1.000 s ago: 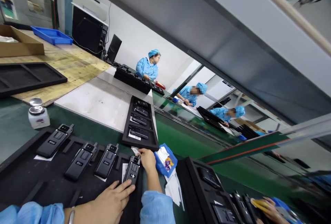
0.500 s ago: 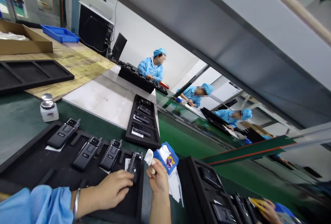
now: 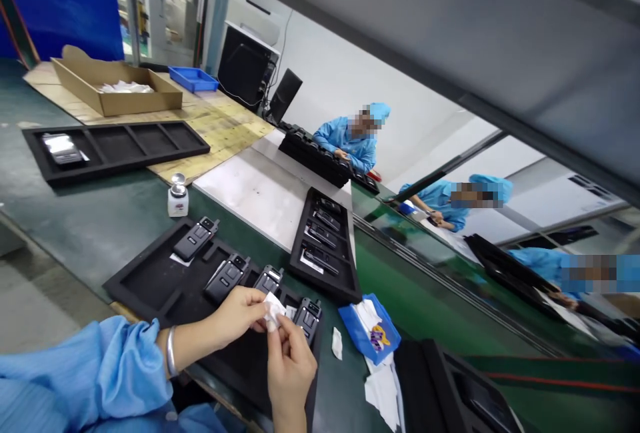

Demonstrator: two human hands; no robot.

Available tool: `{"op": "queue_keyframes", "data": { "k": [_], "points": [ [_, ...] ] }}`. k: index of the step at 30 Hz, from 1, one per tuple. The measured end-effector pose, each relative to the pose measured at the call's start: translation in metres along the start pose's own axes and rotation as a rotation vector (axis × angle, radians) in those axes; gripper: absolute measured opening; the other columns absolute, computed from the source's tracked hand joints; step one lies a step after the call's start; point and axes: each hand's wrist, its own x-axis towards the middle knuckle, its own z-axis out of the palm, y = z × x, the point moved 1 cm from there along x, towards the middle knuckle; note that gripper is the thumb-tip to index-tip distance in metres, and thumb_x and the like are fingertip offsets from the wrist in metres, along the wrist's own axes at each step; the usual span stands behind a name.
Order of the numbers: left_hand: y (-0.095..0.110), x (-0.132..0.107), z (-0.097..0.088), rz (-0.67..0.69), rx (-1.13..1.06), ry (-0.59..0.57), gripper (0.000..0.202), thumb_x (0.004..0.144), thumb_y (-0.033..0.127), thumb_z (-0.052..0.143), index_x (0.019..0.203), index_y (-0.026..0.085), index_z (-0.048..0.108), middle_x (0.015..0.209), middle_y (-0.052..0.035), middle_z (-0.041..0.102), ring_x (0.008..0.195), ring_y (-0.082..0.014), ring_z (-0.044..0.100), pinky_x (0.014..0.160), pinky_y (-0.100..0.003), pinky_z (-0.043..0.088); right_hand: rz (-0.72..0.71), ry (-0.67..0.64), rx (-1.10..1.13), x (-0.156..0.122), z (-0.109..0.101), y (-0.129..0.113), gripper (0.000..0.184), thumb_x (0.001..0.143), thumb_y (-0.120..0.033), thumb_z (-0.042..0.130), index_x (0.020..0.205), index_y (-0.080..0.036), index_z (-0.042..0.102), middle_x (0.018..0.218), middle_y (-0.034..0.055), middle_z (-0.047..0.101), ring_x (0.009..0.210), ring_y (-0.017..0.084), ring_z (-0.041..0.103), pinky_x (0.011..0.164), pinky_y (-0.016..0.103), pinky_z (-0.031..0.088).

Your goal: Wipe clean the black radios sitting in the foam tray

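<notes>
Both hands meet over a black foam tray (image 3: 150,273) holding several black handheld radios with stub antennas. My left hand (image 3: 235,318) pinches one side of a small white wipe (image 3: 273,309). Fingers of my right hand (image 3: 293,363) close on its other side. Just beyond the wipe is a radio (image 3: 270,278), partly covered by my left hand and the wipe. To the right of the wipe lies another radio (image 3: 309,318). Two more radios, a left one (image 3: 195,239) and a middle one (image 3: 227,277), lie in the same tray.
A crumpled white scrap (image 3: 337,343) lies beside a blue bin (image 3: 350,319) with white cloths. Another black tray (image 3: 325,283) of radios stands beyond. A pump bottle (image 3: 178,203) and cardboard box (image 3: 145,103) are at left. Co-workers in blue sit across the green line.
The view has swung left. My left hand has left the rightmost radio and now grips a white wipe together with my right hand. A white scrap now shows on the bench beside the blue bin.
</notes>
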Motion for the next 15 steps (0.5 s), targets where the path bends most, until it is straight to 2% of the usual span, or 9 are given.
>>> {"op": "queue_keyframes", "data": {
  "k": [3, 6, 9, 12, 15],
  "points": [
    [0.009, -0.012, -0.011, -0.061, 0.011, -0.045, 0.040, 0.073, 0.045, 0.073, 0.089, 0.009, 0.072, 0.080, -0.0080, 0.073, 0.070, -0.0158, 0.067, 0.063, -0.023, 0.049, 0.113, 0.028, 0.103, 0.001, 0.005, -0.007, 0.021, 0.089, -0.030, 0.063, 0.102, -0.014, 0.067, 0.063, -0.0022, 0.054, 0.050, 0.009, 0.048, 0.048, 0.020, 0.042],
    [0.016, -0.020, -0.017, -0.097, 0.020, -0.090, 0.036, 0.073, 0.041, 0.072, 0.092, 0.011, 0.073, 0.081, -0.0072, 0.073, 0.072, -0.0150, 0.067, 0.063, -0.022, 0.048, 0.179, 0.030, 0.138, 0.003, 0.009, -0.013, 0.028, 0.087, -0.032, 0.066, 0.108, -0.013, 0.066, 0.063, -0.0035, 0.050, 0.050, 0.009, 0.045, 0.047, 0.020, 0.040],
    [0.020, -0.023, -0.019, -0.096, 0.051, -0.113, 0.029, 0.072, 0.034, 0.069, 0.090, 0.012, 0.074, 0.077, -0.0049, 0.072, 0.068, -0.0129, 0.065, 0.061, -0.020, 0.046, 0.148, -0.011, 0.105, 0.006, 0.010, -0.020, 0.028, 0.085, -0.030, 0.067, 0.109, -0.016, 0.070, 0.073, 0.0003, 0.057, 0.056, 0.010, 0.049, 0.053, 0.021, 0.043],
    [0.024, -0.025, -0.022, -0.106, 0.092, -0.110, 0.028, 0.069, 0.026, 0.064, 0.090, 0.011, 0.075, 0.070, -0.0038, 0.071, 0.062, -0.0126, 0.064, 0.058, -0.020, 0.045, 0.122, -0.001, 0.147, 0.009, 0.008, -0.023, 0.017, 0.086, -0.029, 0.067, 0.098, -0.020, 0.075, 0.084, 0.0045, 0.063, 0.069, 0.013, 0.055, 0.061, 0.024, 0.046],
    [0.028, -0.028, -0.026, -0.123, 0.091, -0.111, 0.029, 0.064, 0.021, 0.059, 0.085, 0.011, 0.076, 0.062, -0.0024, 0.069, 0.055, -0.0123, 0.062, 0.055, -0.020, 0.046, 0.224, 0.053, 0.274, 0.010, 0.005, -0.018, 0.014, 0.081, -0.031, 0.072, 0.088, -0.020, 0.076, 0.090, 0.0068, 0.066, 0.085, 0.018, 0.060, 0.077, 0.030, 0.049]
  ]
}}
